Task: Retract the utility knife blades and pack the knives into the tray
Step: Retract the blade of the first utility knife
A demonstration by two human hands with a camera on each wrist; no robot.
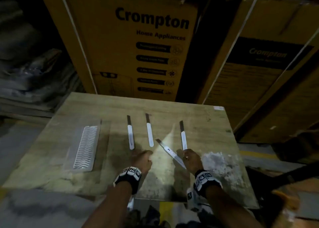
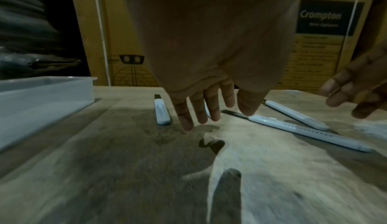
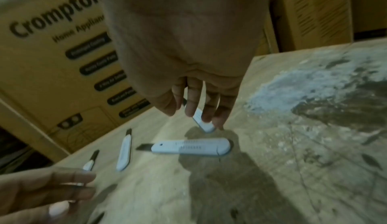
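Observation:
Four white utility knives lie on a wooden board (image 1: 181,114), all with dark blades out. From the left: the first knife (image 1: 130,138), the second knife (image 1: 149,136), a slanted third knife (image 1: 170,152) (image 3: 188,146) and the rightmost knife (image 1: 183,139) (image 3: 204,124). A clear plastic tray (image 1: 86,146) (image 2: 46,93) with a ribbed bottom sits at the board's left. My left hand (image 1: 142,158) (image 2: 220,113) hovers just short of the first two knives, fingers relaxed, holding nothing. My right hand (image 1: 189,157) (image 3: 188,111) has straight fingers reaching down over the near end of the rightmost knife.
Tall yellow Crompton cardboard boxes (image 1: 151,38) stand right behind the board, another box (image 1: 267,72) at the right. A whitish rough patch (image 1: 219,160) marks the board's near right. Dark stacked sacks (image 1: 31,69) lie at the far left.

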